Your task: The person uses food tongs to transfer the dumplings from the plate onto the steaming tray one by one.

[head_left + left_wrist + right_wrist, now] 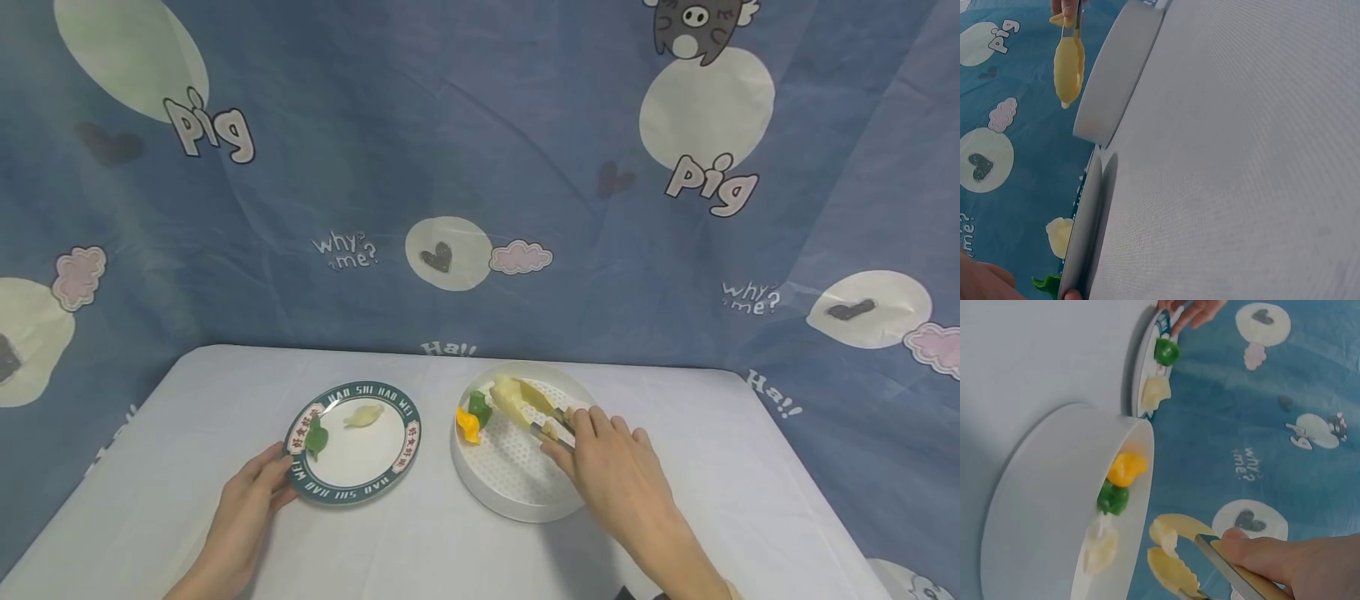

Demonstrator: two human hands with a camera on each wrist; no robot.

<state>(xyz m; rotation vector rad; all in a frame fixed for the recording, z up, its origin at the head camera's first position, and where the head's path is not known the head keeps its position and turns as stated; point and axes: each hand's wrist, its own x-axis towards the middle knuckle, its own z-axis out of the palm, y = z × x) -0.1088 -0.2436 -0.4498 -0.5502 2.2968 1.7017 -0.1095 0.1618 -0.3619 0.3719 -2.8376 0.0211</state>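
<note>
At the plate's left rim, my left hand grips the plate, thumb over the edge and fingers beneath. On this green-rimmed plate lie a green piece and a pale yellow dumpling-like piece. My right hand holds a pair of tongs with yellow scalloped tips, over the round white basket. Between the tips, in the right wrist view, shows a small pale piece. Inside the basket are an orange-yellow piece, a green piece and a pale piece.
Plate and basket stand side by side on a white-covered table, a narrow gap between them. Behind the table's far edge hangs a blue printed cloth, which also drapes along both sides. The basket's wall rises higher than the plate.
</note>
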